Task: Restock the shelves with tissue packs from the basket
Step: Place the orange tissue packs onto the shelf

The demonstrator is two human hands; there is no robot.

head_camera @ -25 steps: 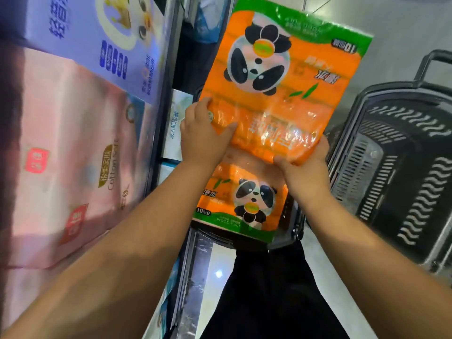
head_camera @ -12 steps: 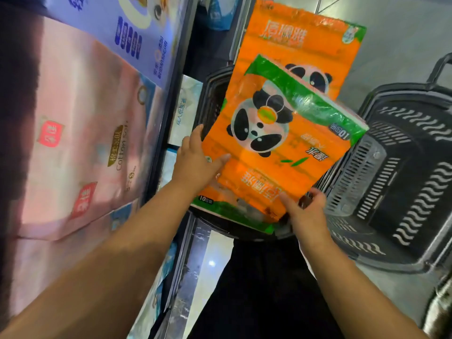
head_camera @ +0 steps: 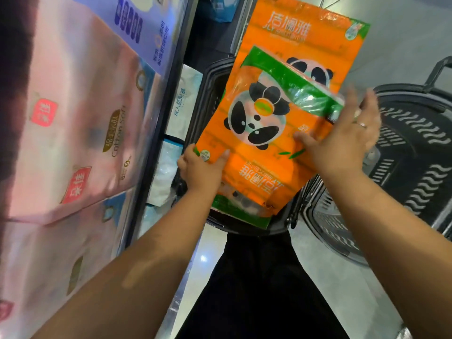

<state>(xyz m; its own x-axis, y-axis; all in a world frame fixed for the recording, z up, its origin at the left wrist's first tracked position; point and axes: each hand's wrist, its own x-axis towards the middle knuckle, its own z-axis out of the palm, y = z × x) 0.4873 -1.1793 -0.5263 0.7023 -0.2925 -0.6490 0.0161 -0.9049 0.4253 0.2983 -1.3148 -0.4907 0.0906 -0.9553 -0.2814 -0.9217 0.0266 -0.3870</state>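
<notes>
Over the near rim of the dark basket (head_camera: 212, 69), the orange panda tissue pack (head_camera: 256, 133) is held with its print upside down. It overlaps a second orange pack (head_camera: 305, 28) standing in the basket behind it. Left hand (head_camera: 200, 172) pinches its lower-left corner, thumb on the front. Right hand (head_camera: 342, 143) is flat on its right edge, fingers straight and spread, a bit blurred. Another basket (head_camera: 420, 152) is just right; pink tissue packs (head_camera: 73, 123) are on the shelf to the left.

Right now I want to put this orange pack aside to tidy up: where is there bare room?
The right-hand basket looks bare inside, and grey floor lies open beyond it. Crowded: pink packs fill the shelf on the left, and orange packs cover the near basket.
</notes>
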